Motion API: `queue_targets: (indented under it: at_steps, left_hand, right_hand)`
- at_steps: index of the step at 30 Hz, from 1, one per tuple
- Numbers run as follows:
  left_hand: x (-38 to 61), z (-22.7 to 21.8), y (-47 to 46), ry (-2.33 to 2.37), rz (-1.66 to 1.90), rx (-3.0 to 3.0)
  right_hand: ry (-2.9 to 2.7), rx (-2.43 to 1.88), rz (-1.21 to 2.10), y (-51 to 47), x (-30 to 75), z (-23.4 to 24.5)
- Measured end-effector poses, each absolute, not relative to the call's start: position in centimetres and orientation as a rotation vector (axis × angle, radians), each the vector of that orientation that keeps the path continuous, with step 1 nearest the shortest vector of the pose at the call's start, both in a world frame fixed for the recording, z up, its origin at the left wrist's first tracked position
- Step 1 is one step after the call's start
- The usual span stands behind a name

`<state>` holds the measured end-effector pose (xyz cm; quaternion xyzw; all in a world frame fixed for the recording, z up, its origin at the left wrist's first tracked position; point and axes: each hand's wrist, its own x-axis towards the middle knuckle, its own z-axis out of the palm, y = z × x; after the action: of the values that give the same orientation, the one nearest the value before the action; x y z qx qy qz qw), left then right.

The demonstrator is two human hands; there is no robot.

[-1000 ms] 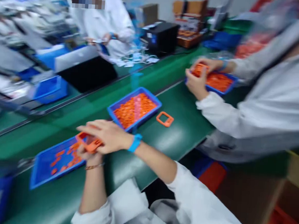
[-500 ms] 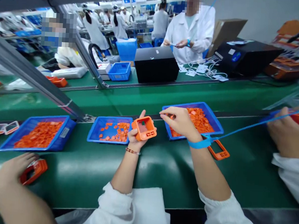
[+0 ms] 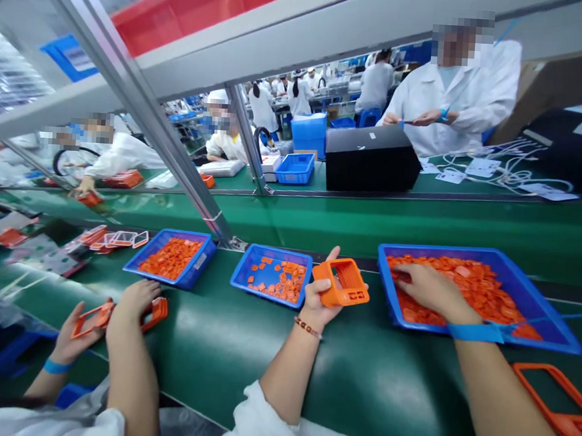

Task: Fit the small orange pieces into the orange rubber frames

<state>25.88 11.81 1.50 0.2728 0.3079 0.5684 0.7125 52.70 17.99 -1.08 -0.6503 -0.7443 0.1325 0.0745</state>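
**Left hand grips Orange plastic frame**

At lower left, a co-worker's hands hold a second frame. At centre, the frame's long axis runs left to right, tilted, its window facing up, just beside a small blue tray. At right, the right hand lies among orange pieces in a large blue tray; any grip is hidden. Another frame is cut off at the right edge.

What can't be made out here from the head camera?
Head view only:
Right hand: fingers hide whether it holds anything from the blue tray.
Orange frame in the left hand: the hand hides its underside.
Second orange frame: cut off by the right edge.
Label on the far-left blue tray: too small to read.
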Motion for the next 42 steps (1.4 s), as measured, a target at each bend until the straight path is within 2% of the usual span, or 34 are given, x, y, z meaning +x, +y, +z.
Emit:
queue_targets:
  at_steps: [9,15,23,28,33,36,42]
  left_hand:
    - [11.3,8.1,4.3,0.919,1.594,0.415]
    - [6.1,8.5,1.7,0.809,1.78,0.41]
    - [10.2,7.6,1.9,0.691,1.549,0.335]
    - [12.4,5.4,3.1,0.688,1.373,0.185]
    - [16.4,3.0,6.6,0.474,1.24,0.418]
    - [20.2,2.2,9.3,0.31,1.172,0.555]
    - [26.7,0.1,12.7,0.32,1.197,0.517]
  right_hand:
    - [-2.245,-1.978,0.408,17.9,52.4,-1.2]
    - [-2.292,-1.922,0.392,17.6,51.6,-1.2]
    - [-2.193,-1.868,0.411,17.8,52.0,-1.7]
    - [-2.087,-1.833,0.428,18.2,52.9,-1.4]
    - [-1.987,-1.742,0.412,17.7,53.3,0.3]
    - [-1.87,-1.6,0.559,16.3,51.9,2.1]
    - [-1.746,-1.219,0.749,13.6,46.8,4.5]
